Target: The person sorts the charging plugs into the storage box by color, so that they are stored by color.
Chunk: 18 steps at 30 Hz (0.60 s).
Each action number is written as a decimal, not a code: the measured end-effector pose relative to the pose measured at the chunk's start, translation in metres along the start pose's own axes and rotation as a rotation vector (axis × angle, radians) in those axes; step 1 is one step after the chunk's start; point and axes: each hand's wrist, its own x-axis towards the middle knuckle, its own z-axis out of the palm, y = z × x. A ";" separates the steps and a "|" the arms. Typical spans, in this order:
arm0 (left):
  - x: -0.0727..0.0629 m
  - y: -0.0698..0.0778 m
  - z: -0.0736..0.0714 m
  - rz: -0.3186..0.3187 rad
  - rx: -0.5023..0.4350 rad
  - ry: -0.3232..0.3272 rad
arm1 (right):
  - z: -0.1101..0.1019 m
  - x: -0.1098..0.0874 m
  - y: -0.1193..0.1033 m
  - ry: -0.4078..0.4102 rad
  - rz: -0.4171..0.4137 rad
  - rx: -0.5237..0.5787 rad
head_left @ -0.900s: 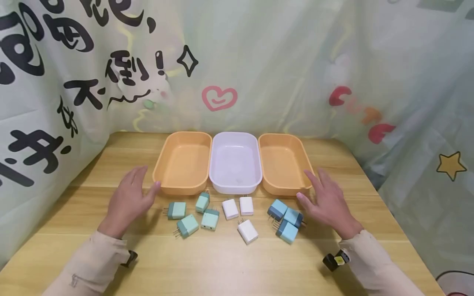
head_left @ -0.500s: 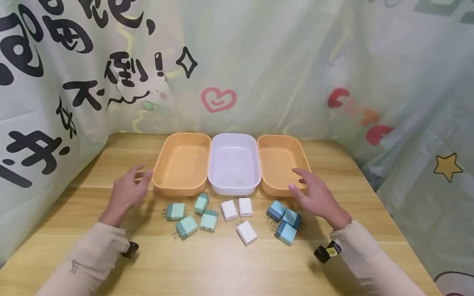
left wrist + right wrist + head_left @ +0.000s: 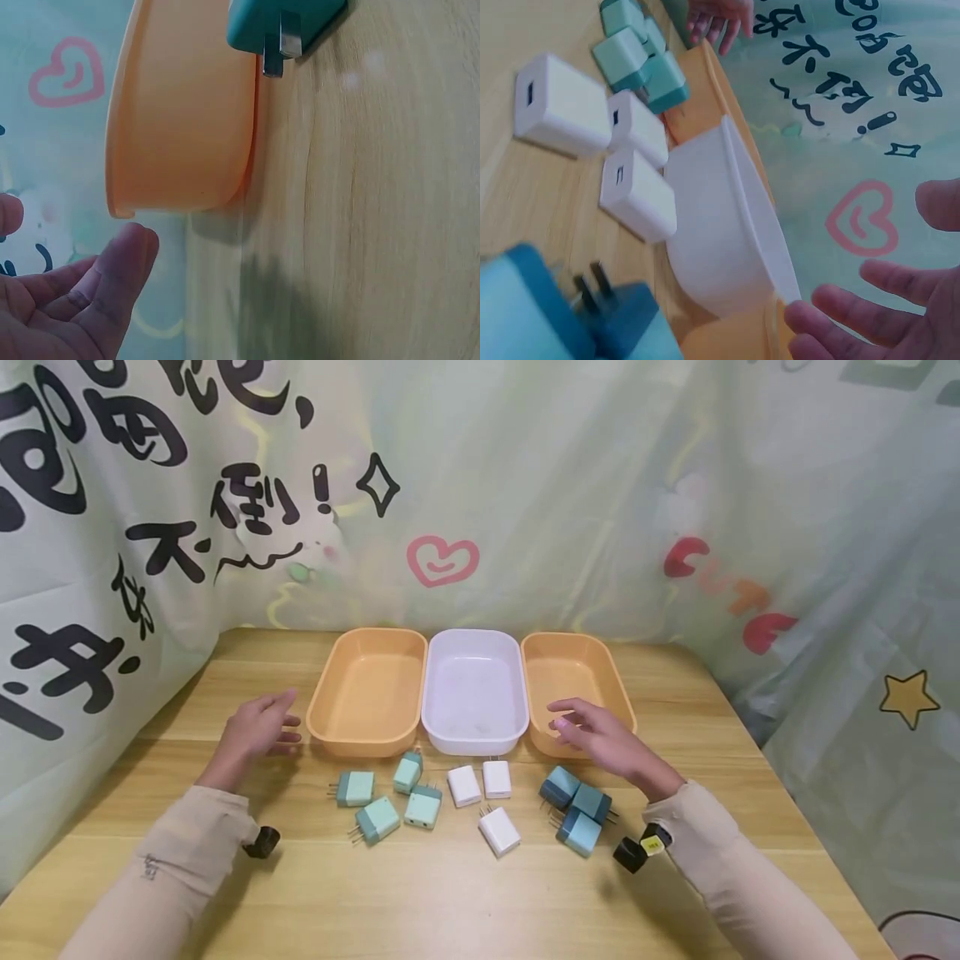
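Observation:
My left hand [image 3: 253,728] hovers just left of the left orange tray [image 3: 367,748], holding nothing; in the left wrist view its fingertips come close to the tray's end. Over the front of the right orange tray [image 3: 566,652] is my right hand [image 3: 611,745], fingers loosely bent with nothing between them. Between these trays stands a white tray [image 3: 476,747]. In front lie several mint-green plug chargers [image 3: 378,819], three white chargers [image 3: 499,832] and three blue chargers [image 3: 580,832], the blue ones bunched together. Metal prongs show on one green charger [image 3: 281,19] in the left wrist view.
The three trays stand side by side near the back of a wooden table [image 3: 420,902]. Behind them hangs a pale printed curtain [image 3: 540,510] with dark lettering and a pink heart, wrapping round both sides.
My right hand has moved left, from the right tray's outer corner to over its front part. My left hand has drawn slightly left and turned. Chargers and trays have stayed put.

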 end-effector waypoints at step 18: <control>0.010 0.000 0.003 -0.036 -0.117 -0.056 | 0.026 0.035 -0.025 -0.241 0.190 0.357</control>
